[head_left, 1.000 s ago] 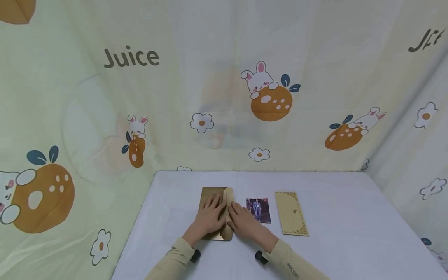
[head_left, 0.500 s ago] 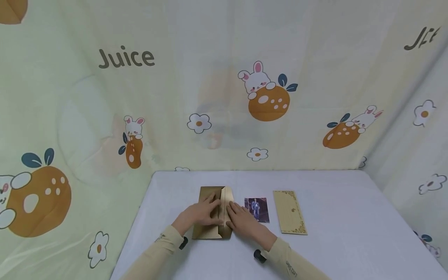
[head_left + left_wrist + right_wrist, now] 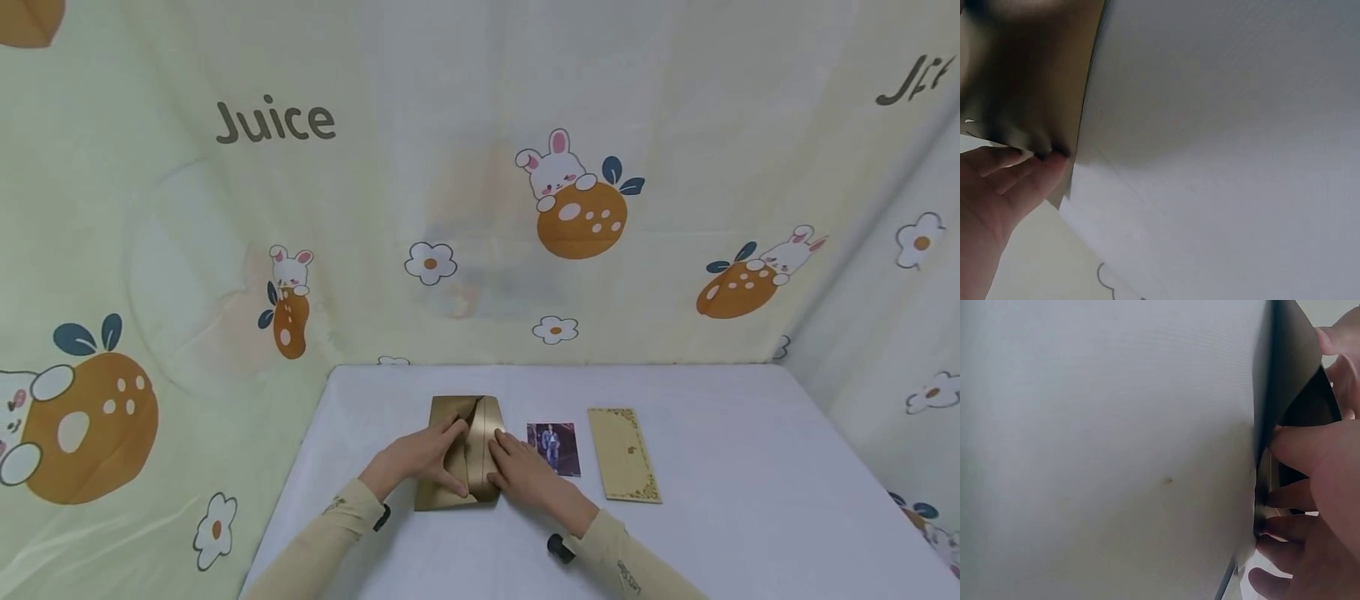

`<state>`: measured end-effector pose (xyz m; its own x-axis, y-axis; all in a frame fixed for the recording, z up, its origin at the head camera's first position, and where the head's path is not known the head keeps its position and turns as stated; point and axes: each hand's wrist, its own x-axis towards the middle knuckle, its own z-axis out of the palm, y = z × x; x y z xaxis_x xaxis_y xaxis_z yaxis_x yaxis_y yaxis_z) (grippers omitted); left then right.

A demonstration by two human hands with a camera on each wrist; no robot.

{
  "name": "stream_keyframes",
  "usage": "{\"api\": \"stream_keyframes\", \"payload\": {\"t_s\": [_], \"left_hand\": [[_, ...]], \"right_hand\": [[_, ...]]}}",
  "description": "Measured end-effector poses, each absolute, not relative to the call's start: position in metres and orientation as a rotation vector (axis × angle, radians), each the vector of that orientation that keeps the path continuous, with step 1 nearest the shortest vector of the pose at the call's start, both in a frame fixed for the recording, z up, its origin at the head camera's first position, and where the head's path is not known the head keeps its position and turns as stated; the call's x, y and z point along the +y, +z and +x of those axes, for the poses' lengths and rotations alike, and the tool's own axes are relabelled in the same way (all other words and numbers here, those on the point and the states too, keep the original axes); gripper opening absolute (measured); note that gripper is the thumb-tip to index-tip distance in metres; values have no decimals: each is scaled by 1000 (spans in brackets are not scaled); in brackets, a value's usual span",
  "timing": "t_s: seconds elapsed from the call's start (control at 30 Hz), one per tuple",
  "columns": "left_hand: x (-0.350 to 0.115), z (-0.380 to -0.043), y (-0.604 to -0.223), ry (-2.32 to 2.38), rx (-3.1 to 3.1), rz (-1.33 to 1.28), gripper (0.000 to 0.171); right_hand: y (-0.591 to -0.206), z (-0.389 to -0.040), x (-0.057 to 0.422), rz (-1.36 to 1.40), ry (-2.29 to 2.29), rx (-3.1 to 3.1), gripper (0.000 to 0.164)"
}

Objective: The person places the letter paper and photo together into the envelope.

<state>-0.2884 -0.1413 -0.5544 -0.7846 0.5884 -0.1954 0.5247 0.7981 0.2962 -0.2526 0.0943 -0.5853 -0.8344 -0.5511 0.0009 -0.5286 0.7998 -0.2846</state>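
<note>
On the tabletop [image 3: 712, 442], left of a photo [image 3: 554, 448], lies a gold envelope [image 3: 476, 457], gaping where the left hand [image 3: 420, 457] grips it between thumb and fingers, the right hand [image 3: 523, 475] resting straight-fingered on its flap [image 3: 491, 419].

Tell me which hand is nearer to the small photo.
Right. The right hand lies on the gold envelope, covering the lower left corner of the photo in the head view; the left hand is farther off, on the envelope's left part.

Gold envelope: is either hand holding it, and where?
The left hand seems to squeeze the gold envelope between thumb and fingers, beside its open mouth; the right hand rests on the flap.
</note>
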Motion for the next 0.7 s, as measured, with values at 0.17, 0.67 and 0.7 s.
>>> {"api": "stream_keyframes", "payload": {"t_s": [0.17, 0.67, 0.7], "left_hand": [[-138, -289, -554, 295, 2717, 890, 100], [-137, -290, -555, 247, 2744, 895, 101], [-138, -290, -556, 245, 2743, 897, 101]], "right_hand": [[-589, -257, 98, -912, -517, 2938, 60], [-585, -260, 129, -797, -620, 3022, 68], [-586, -260, 132, -799, -633, 3027, 68]]}}
